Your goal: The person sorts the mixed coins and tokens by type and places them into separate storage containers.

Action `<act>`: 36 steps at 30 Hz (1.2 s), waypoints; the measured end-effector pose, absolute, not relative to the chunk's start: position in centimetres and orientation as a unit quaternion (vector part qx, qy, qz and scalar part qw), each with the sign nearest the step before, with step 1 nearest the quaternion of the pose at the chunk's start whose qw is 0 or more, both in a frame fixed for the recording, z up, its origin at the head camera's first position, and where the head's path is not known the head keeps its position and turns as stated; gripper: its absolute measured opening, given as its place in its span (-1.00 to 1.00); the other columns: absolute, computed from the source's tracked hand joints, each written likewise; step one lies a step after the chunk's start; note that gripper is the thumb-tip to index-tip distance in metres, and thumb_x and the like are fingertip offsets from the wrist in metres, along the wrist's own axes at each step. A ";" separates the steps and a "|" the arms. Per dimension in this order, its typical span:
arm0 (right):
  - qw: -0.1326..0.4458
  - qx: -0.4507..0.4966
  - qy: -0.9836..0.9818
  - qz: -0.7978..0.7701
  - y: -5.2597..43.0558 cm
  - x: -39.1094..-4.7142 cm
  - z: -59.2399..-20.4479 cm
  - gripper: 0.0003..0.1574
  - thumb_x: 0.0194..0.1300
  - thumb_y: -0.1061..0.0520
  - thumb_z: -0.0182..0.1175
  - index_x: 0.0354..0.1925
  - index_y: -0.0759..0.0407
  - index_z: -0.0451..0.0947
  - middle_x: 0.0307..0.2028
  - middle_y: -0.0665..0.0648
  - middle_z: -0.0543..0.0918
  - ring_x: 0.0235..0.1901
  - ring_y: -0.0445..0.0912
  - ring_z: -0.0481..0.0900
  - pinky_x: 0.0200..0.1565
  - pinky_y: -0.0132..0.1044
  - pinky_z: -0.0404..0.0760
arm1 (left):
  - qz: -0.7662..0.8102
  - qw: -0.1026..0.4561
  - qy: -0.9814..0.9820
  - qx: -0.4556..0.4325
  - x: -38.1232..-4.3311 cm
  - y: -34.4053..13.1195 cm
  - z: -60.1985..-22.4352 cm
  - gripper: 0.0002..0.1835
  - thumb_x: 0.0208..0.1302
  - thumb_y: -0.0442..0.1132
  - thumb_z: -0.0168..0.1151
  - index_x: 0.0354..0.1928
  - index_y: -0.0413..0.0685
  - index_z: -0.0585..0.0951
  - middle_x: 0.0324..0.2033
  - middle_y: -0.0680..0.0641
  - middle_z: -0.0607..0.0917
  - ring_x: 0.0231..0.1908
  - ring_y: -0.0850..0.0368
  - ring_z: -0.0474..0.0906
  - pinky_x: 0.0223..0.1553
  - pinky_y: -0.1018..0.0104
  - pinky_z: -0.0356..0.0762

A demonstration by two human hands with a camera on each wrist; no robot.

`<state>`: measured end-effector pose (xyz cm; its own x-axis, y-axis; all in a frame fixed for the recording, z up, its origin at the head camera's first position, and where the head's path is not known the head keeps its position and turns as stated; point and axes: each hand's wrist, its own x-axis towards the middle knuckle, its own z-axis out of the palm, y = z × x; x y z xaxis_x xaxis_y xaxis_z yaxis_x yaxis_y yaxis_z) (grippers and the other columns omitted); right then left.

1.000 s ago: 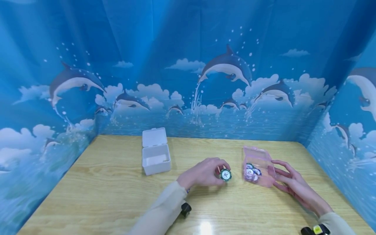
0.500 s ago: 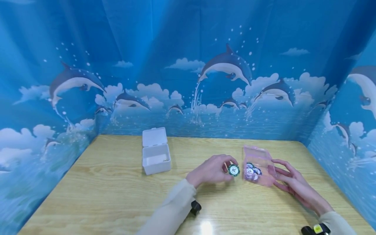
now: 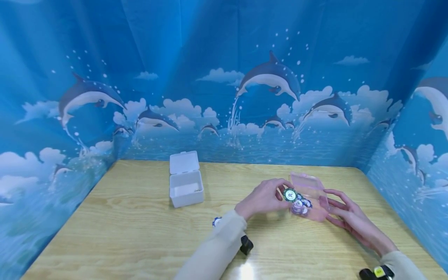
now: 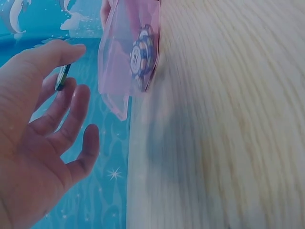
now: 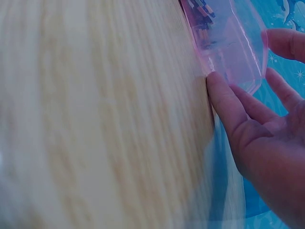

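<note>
My left hand (image 3: pixel 264 197) pinches a green-edged poker chip (image 3: pixel 290 195) marked 20 between thumb and forefinger. The chip is raised at the left rim of a pink see-through box (image 3: pixel 316 214), overlapping its contents in the head view. Inside the box, several poker chips (image 3: pixel 301 203) lie heaped at the left end; its lid stands raised at the back. In the left wrist view, the held chip (image 4: pixel 63 78) shows edge-on, and the other fingers are loosely bent. My right hand (image 3: pixel 355 221) holds the box's right end, fingers spread around its corner (image 5: pixel 259 78).
A white box (image 3: pixel 187 196) with its lid tipped back stands to the left, a small thing inside at its right. A blue-edged chip (image 3: pixel 216 221) lies on the wooden table (image 3: pixel 122 233), partly hidden by the left sleeve. A dolphin-print curtain (image 3: pixel 224 77) encloses the table's back and sides.
My left hand has moved right and away from me, carrying the green chip to the pink box. A blue chip has come into view behind the left sleeve. The right hand has stayed put.
</note>
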<state>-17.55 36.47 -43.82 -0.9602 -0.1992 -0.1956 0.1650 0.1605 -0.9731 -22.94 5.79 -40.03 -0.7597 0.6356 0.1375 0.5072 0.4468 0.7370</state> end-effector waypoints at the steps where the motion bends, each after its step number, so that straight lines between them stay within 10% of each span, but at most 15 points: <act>1: 0.141 -0.012 0.748 -0.649 36.5 -17.6 -43.8 -0.38 0.59 0.11 0.05 0.48 -0.17 0.14 0.18 -0.25 0.45 0.07 -0.46 0.59 0.06 -0.40 0.70 | 0.407 0.080 0.846 0.335 -23.0 6.0 -40.0 -0.50 0.21 -0.12 0.49 0.20 0.15 0.60 -0.21 0.16 0.65 -0.33 0.45 0.55 -0.28 0.58 0.57; 24: 0.177 -0.078 0.720 -0.666 36.6 -17.4 -43.3 -0.42 0.62 0.20 -0.06 0.48 -0.08 0.09 0.20 -0.32 0.59 0.18 -0.43 0.57 0.12 -0.37 0.68 | 0.427 0.079 0.841 0.324 -23.0 8.3 -41.0 -0.55 0.21 -0.10 0.50 0.13 0.20 0.61 -0.25 0.21 0.66 -0.38 0.50 0.57 -0.28 0.58 0.55; 31: 0.196 -0.043 0.758 -0.620 36.3 -17.6 -43.1 -0.38 0.63 0.07 -0.03 0.52 -0.12 0.04 0.43 0.11 0.36 0.16 -0.47 0.54 0.12 -0.38 0.66 | 0.408 0.075 0.850 0.325 -22.9 8.5 -41.3 -0.59 0.21 -0.10 0.51 0.09 0.22 0.62 -0.29 0.26 0.64 -0.35 0.47 0.53 -0.28 0.57 0.52; 36: 0.204 -0.037 0.757 -0.619 36.3 -17.8 -43.0 -0.37 0.63 0.06 -0.03 0.52 -0.15 0.04 0.42 0.04 0.36 0.16 -0.46 0.55 0.12 -0.36 0.67 | 0.407 0.079 0.849 0.327 -23.0 8.5 -41.3 -0.54 0.22 -0.12 0.49 0.16 0.15 0.62 -0.27 0.21 0.67 -0.35 0.48 0.53 -0.28 0.60 0.51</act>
